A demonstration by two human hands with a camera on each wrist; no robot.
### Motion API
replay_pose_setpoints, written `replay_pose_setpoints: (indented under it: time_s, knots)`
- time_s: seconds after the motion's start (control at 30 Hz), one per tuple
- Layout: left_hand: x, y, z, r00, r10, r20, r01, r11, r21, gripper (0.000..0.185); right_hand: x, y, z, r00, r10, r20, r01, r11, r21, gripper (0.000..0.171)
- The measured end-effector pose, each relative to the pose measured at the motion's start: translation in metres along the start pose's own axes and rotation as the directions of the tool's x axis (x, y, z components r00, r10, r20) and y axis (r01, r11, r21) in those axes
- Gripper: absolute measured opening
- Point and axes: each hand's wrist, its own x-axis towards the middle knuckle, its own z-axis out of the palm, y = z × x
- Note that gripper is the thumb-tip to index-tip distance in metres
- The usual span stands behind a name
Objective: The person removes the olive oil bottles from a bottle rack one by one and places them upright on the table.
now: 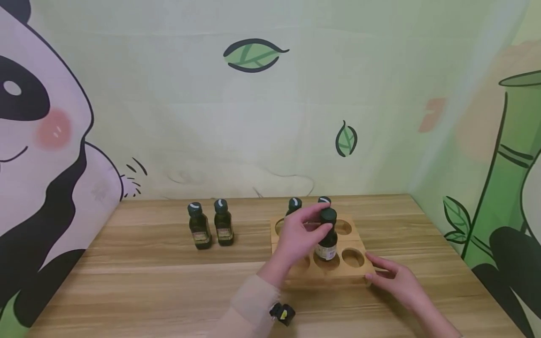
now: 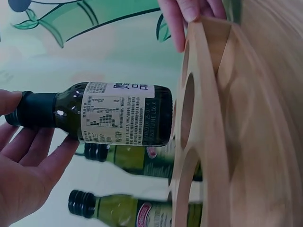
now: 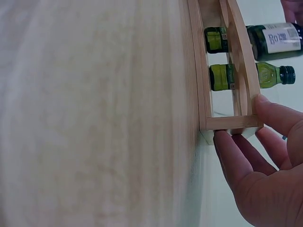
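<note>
left hand (image 1: 297, 234) gripping dark bottle (image 1: 327, 237) by its cap, over wooden rack's (image 1: 351, 277) front-middle hole | right hand (image 1: 395, 277) steadying rack corner, fingers relaxed | risk: base catching rim, tipping

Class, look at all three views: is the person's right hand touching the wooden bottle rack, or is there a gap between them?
Touching. In the right wrist view the right hand has its thumb on the top edge and a fingertip against the end corner of the wooden rack.

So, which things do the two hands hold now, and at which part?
The left hand holds a dark bottle by its cap, over the wooden rack. The right hand holds nothing; its straight fingers touch the rack's near right corner.
</note>
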Motion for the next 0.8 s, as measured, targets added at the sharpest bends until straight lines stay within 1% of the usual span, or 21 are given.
replay_pose_setpoints:
  time_s: [0.2,0.33,0.5,0.8]
  knots:
    - [-0.003,-0.001,-0.017,1.0,0.023,-0.019,-0.023,1.0,-0.008,0.039,-0.002,0.0,0.0,1.0,-0.018,0.001,0.018,0.999,0.039,0.061]
    - [-0.006,0.0,-0.029,0.999,0.023,-0.025,-0.023,1.0,0.007,0.039,-0.002,0.002,0.0,1.0,-0.015,0.001,0.014,0.999,0.037,0.062]
    - [-0.01,0.001,-0.044,0.998,0.019,-0.056,-0.017,0.999,0.033,0.039,-0.001,0.002,0.0,1.0,-0.01,0.002,0.01,1.0,0.018,0.062]
    - [-0.017,0.001,-0.074,0.994,0.006,-0.111,-0.001,0.999,0.05,0.039,-0.002,0.002,0.0,1.0,-0.015,0.006,0.015,0.999,0.031,0.062]
